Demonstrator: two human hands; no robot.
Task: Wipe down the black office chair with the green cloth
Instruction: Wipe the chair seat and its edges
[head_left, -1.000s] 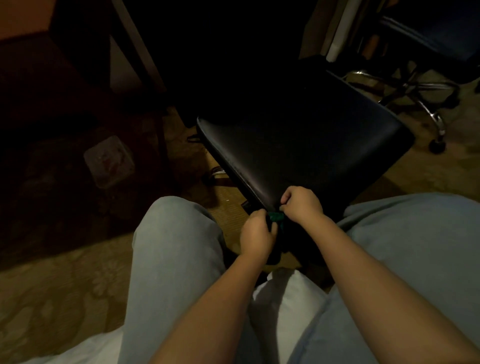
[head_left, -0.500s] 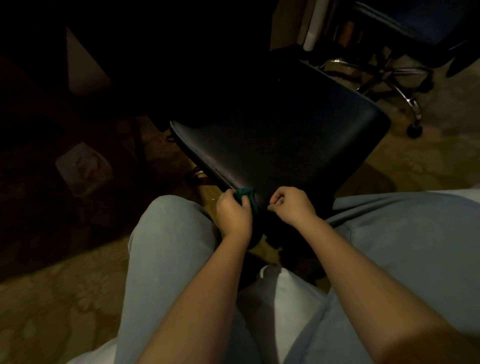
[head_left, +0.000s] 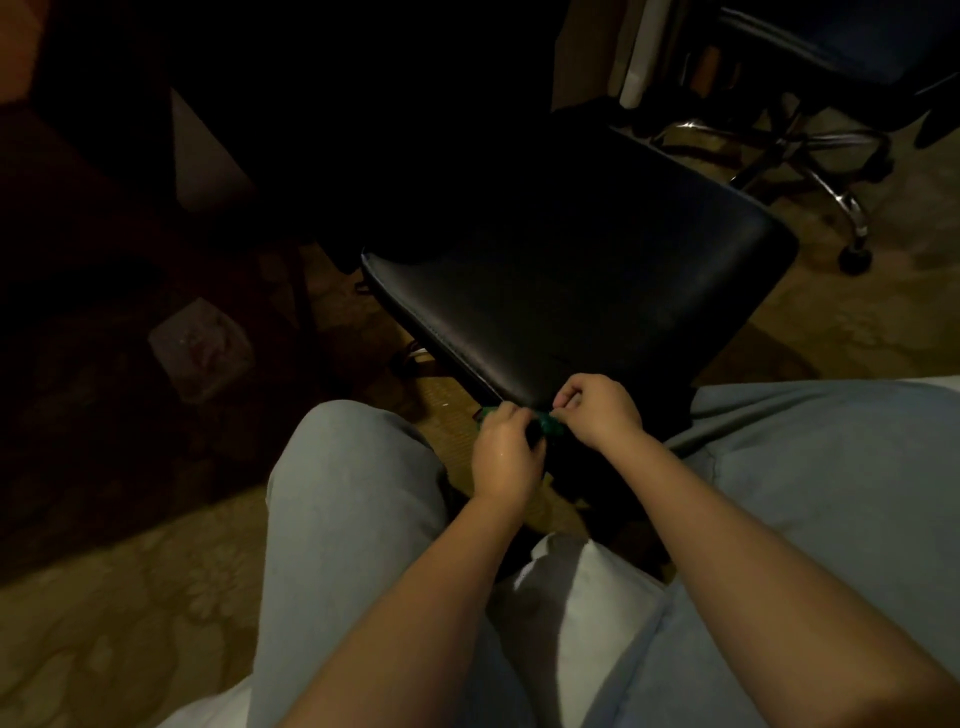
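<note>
Fingers of the left hand (head_left: 506, 460) are curled round the green cloth (head_left: 549, 425), gripping it against the near edge of the black office chair (head_left: 571, 291) seat, just below the centre of the frame. Thumb and forefinger of the right hand (head_left: 597, 410) are pinched on the right end of the cloth; its remaining fingers are curled. Only small parts of the cloth show between and beside the hands. Both knees, in light blue trousers (head_left: 353, 519), flank the seat's near corner. A second chair (head_left: 810, 150) with a chrome base stands at upper right on the patterned carpet (head_left: 104, 623).
</note>
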